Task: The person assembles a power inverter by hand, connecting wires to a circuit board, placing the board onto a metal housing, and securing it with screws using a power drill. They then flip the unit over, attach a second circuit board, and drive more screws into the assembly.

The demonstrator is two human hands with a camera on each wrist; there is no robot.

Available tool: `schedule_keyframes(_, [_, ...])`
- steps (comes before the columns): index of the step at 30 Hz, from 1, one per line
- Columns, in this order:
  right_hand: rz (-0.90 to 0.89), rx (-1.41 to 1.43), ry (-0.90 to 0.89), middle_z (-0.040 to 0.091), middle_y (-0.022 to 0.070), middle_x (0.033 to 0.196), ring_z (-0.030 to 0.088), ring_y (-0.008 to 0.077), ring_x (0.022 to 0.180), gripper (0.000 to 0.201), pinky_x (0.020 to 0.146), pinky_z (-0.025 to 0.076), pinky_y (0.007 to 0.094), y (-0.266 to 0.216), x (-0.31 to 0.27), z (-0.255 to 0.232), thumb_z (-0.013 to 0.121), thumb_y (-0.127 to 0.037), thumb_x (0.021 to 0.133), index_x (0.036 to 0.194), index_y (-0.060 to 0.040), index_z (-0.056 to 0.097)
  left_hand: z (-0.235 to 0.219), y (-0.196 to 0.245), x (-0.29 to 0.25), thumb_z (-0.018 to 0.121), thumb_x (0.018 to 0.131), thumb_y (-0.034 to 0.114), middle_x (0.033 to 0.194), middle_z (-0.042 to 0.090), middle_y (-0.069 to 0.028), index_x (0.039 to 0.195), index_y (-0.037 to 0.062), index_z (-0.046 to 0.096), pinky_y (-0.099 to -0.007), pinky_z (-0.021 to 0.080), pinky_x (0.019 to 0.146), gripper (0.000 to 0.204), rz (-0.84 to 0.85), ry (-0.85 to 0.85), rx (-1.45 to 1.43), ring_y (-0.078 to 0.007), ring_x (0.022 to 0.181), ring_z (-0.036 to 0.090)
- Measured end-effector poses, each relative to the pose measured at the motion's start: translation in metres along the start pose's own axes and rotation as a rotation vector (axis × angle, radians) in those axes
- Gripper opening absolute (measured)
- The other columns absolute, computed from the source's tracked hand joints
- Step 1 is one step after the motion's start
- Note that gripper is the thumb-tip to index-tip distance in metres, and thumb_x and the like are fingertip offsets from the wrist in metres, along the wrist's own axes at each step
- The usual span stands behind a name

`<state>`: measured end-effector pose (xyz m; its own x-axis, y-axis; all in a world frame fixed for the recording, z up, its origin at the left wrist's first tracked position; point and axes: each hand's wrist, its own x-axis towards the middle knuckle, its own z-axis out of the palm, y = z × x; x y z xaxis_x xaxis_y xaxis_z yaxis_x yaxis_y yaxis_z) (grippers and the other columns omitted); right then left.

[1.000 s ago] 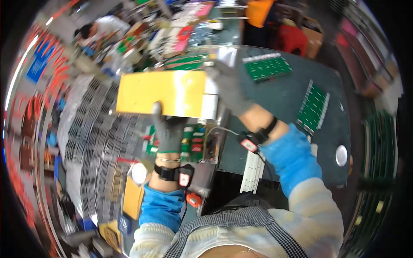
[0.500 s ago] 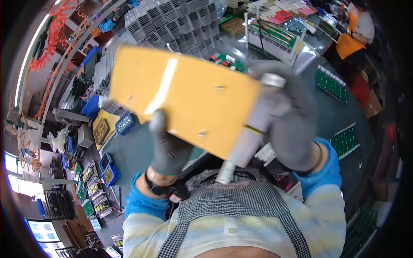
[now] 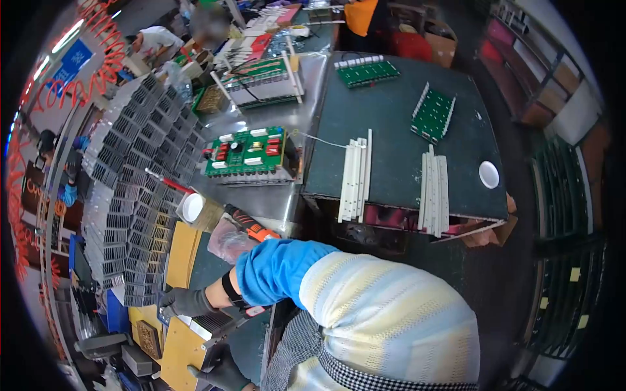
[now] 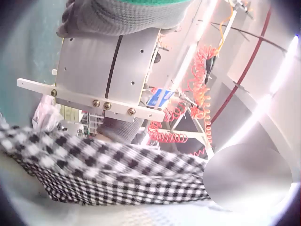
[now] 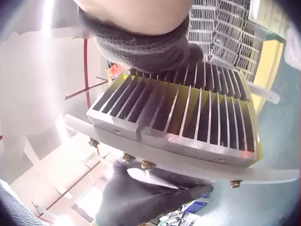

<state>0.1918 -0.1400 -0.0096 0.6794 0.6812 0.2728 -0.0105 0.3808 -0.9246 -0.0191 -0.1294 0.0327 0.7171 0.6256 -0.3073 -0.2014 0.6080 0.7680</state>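
Both gloved hands hold a finned metal heat sink [image 5: 188,113] with a yellow board [image 3: 182,355] along one face, low at the left in the head view. My right hand [image 3: 186,303] grips its far end, the arm reaching across my body; in the right wrist view that hand lies over the fins. My left hand [image 3: 225,375] holds the near side, its thumb at the yellow board's edge. A white strip [image 4: 89,100] with brass-coloured screws runs across the heat sink's end. The left wrist view shows the left glove [image 4: 127,19] over the flat metal side.
Rows of grey finned metal pieces [image 3: 147,195] stand at left, near yellow boards [image 3: 182,254]. An orange power driver [image 3: 254,225] lies close to my sleeve. A populated green circuit board [image 3: 248,153] sits on the metal bench. White strips [image 3: 355,176] and a white lid [image 3: 489,174] lie rightward.
The heat sink with its yellow board was over the bench, then came close to my chest, tilted, and is now low at the left. My right arm has swung across; both hands keep hold.
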Motion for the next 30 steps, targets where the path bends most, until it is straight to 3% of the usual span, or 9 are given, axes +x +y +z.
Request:
schedule_keyframes(5, [0.074,0.056,-0.043,0.068,0.0045,0.084,0.061,0.011,0.076,0.027,0.07,0.049,0.028,0.036,0.019,0.005,0.068,-0.018,0.083,0.106,-0.0023,0.066,-0.036,-0.017,0.037,0.068,0.077,0.049,0.08,0.059,-0.0131,0.083,0.0057,0.062,-0.0579,0.039,0.09,0.044,-0.032,0.215,-0.26,-0.0312,0.09,0.055])
schedule_keyframes(9, [0.109,0.065,-0.139,0.066,0.0051,0.087,0.06,0.0126,0.082,0.028,0.075,0.048,0.0305,0.024,0.02,-0.021,0.068,-0.021,0.084,0.107,-0.0038,0.065,-0.109,-0.052,0.086,0.07,0.076,0.047,0.089,0.06,-0.0147,0.094,0.0066,0.062,-0.0597,0.033,0.099,0.045,0.391,0.075,0.449,-0.0335,0.098,0.054])
schedule_keyframes(13, [-0.127,-0.3,-0.212,0.065,0.0086,0.09,0.061,0.0202,0.087,0.028,0.077,0.049,0.0362,-0.055,0.006,-0.132,0.061,-0.02,0.086,0.11,-0.0066,0.061,-0.022,-0.037,0.065,0.07,0.076,0.046,0.091,0.06,-0.0148,0.096,0.0065,0.062,-0.0585,0.032,0.1,0.046,-0.03,0.123,0.184,-0.0334,0.099,0.054])
schedule_keyframes(15, [-0.082,-0.306,0.058,0.065,0.0094,0.092,0.062,0.0223,0.088,0.026,0.077,0.049,0.0374,-0.094,-0.01,-0.246,0.06,-0.021,0.085,0.108,-0.0072,0.062,0.003,-0.036,0.066,0.07,0.076,0.046,0.091,0.06,-0.0148,0.097,0.0064,0.062,-0.0579,0.032,0.1,0.046,-0.126,0.127,0.161,-0.0333,0.099,0.054])
schedule_keyframes(19, [0.092,-0.164,1.098,0.065,0.0109,0.095,0.062,0.0264,0.09,0.025,0.076,0.049,0.0397,-0.144,-0.104,-0.516,0.058,-0.023,0.084,0.103,-0.0084,0.064,0.046,-0.042,0.068,0.07,0.077,0.045,0.093,0.06,-0.015,0.099,0.0063,0.061,-0.0567,0.032,0.101,0.046,-0.26,0.133,0.153,-0.0332,0.1,0.054])
schedule_keyframes(23, [0.248,-0.561,1.634,0.065,0.0125,0.098,0.062,0.0305,0.091,0.024,0.075,0.049,0.042,-0.143,-0.176,-0.651,0.056,-0.024,0.082,0.098,-0.0096,0.066,0.074,-0.045,0.067,0.07,0.077,0.045,0.094,0.06,-0.0151,0.1,0.0061,0.061,-0.0555,0.031,0.102,0.046,-0.325,0.143,0.163,-0.0331,0.1,0.054])
schedule_keyframes(25, [0.681,-1.645,1.424,0.065,0.0092,0.101,0.059,0.0305,0.102,0.022,0.077,0.047,0.0454,-0.156,-0.183,-0.672,0.055,-0.026,0.083,0.095,-0.0127,0.068,0.083,-0.045,0.064,0.07,0.077,0.044,0.095,0.06,-0.0151,0.101,0.006,0.061,-0.0549,0.031,0.103,0.046,-0.34,0.15,0.155,-0.033,0.101,0.054])
schedule_keyframes(27, [0.9,-1.966,1.072,0.067,0.0061,0.103,0.06,0.0259,0.105,0.026,0.075,0.046,0.0419,-0.169,-0.183,-0.709,0.047,-0.021,0.089,0.098,-0.016,0.07,0.09,-0.043,0.06,0.07,0.077,0.044,0.096,0.06,-0.0152,0.102,0.006,0.061,-0.0543,0.031,0.104,0.046,-0.345,0.16,0.15,-0.033,0.101,0.054])
schedule_keyframes(30, [1.263,-1.937,0.904,0.066,0.0064,0.116,0.063,0.0264,0.106,0.029,0.083,0.044,0.0454,-0.193,-0.18,-0.748,0.047,-0.022,0.092,0.107,-0.0166,0.071,0.095,-0.04,0.055,0.07,0.077,0.044,0.097,0.06,-0.0152,0.103,0.0059,0.061,-0.0535,0.03,0.104,0.047,-0.351,0.177,0.135,-0.0329,0.101,0.054])
